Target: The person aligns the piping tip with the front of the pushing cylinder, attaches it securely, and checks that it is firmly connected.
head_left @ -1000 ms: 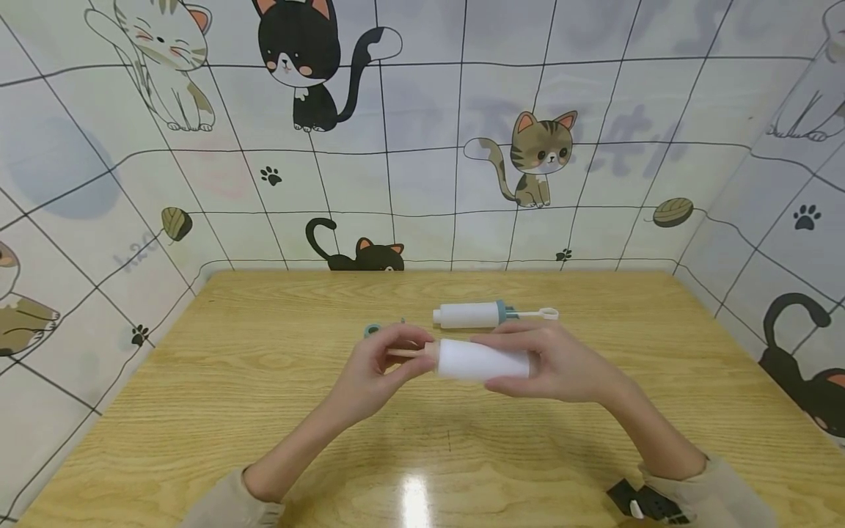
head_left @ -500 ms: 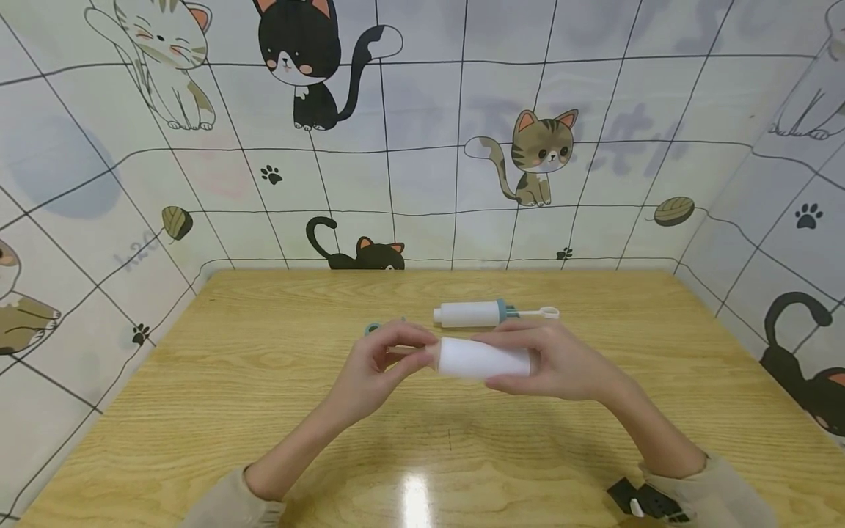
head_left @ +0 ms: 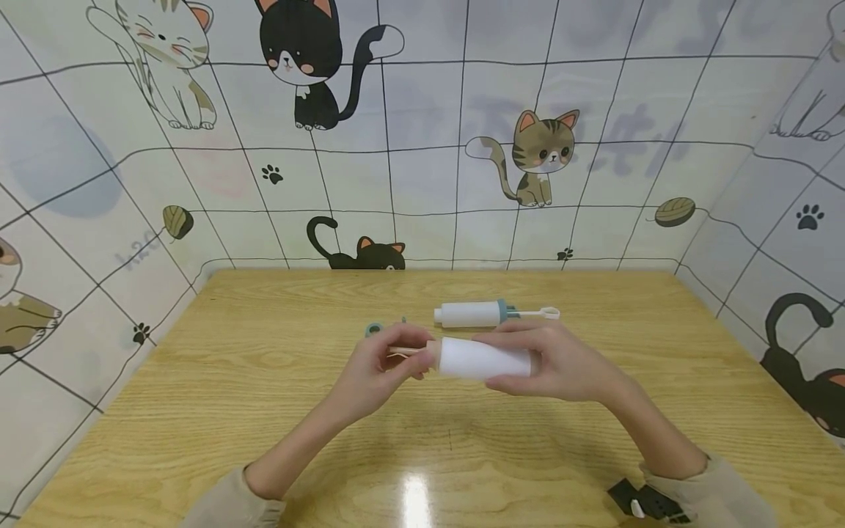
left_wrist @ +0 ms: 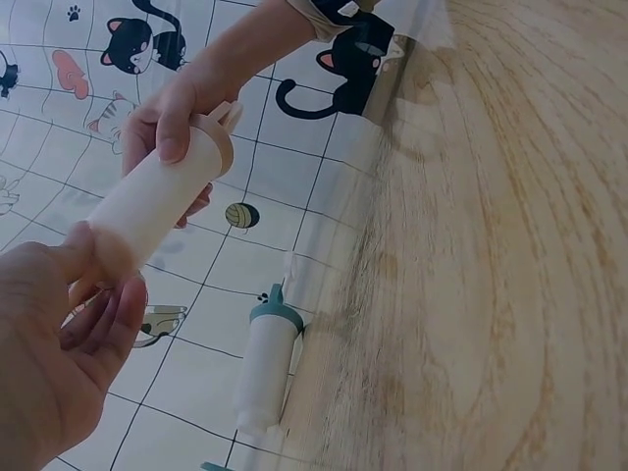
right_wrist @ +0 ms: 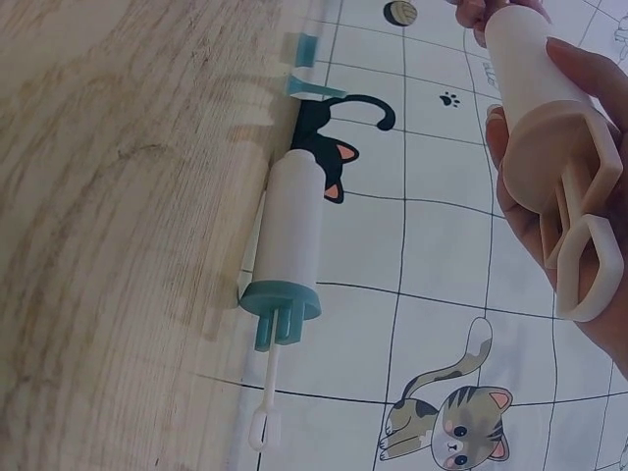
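Head view showed the step in hand as two-handed work on a white cylinder, held above the wooden surface and almost level. The left grip pinched a beige end piece at the cylinder's left end, while the right grip was curled round the body toward the other end; the likely step was fitting or loosening that end piece, though which of the two could not be told. The next move seemed to call for a steady hold on the right and careful alignment by the left. The cylinder looked smooth and plain; the right wrist view showed a broad beige flange and a looped rod at its right end. Beyond it, apart from both hands, a teal-flanged cylinder lay on the surface, a small teal piece past its narrow end.
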`<action>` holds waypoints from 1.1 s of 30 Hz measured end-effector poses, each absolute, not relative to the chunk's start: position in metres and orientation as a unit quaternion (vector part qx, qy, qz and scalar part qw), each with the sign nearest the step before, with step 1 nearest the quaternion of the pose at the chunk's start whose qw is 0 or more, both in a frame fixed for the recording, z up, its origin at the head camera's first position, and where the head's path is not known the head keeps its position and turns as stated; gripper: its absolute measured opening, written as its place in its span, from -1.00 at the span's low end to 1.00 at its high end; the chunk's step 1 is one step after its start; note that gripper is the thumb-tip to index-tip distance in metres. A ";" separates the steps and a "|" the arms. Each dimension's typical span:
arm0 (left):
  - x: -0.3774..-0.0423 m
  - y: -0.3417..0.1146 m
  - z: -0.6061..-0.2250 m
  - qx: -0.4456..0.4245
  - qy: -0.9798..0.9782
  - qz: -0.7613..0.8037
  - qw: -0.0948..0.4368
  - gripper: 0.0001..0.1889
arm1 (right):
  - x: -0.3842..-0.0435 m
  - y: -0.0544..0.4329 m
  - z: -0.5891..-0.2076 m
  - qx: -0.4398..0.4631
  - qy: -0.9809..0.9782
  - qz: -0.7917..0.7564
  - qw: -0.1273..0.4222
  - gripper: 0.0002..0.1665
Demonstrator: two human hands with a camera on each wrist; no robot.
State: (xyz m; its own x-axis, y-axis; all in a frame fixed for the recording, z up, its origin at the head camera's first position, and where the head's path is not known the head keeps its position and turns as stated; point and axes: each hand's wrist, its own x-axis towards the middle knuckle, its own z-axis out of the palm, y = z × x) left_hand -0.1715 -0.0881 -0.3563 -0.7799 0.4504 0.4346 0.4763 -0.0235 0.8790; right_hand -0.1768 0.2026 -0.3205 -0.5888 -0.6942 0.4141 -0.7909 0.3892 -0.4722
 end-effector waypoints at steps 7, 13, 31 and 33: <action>-0.171 -0.087 -0.356 -0.362 -0.683 -0.633 0.040 -0.66 | -0.178 0.203 -0.321 0.447 -0.831 0.324 0.073 -0.43; -0.170 -0.087 -0.356 -0.361 -0.673 -0.645 0.037 -0.71 | -0.178 0.203 -0.321 0.444 -0.833 0.324 0.070 -0.43; -0.172 -0.090 -0.356 -0.333 -0.701 -0.631 0.007 -0.78 | -0.177 0.202 -0.321 0.450 -0.827 0.328 0.080 -0.42; -0.172 -0.090 -0.356 -0.342 -0.696 -0.630 0.016 -0.74 | -0.177 0.203 -0.321 0.451 -0.826 0.329 0.080 -0.42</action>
State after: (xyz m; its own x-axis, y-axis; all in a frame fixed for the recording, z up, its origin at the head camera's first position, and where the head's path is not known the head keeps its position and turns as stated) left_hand -0.1717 -0.0897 -0.3556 -0.7649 0.4565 0.4545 0.4975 -0.0296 0.8670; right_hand -0.1772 0.2027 -0.3213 -0.5800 -0.6924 0.4292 -0.7979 0.3768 -0.4705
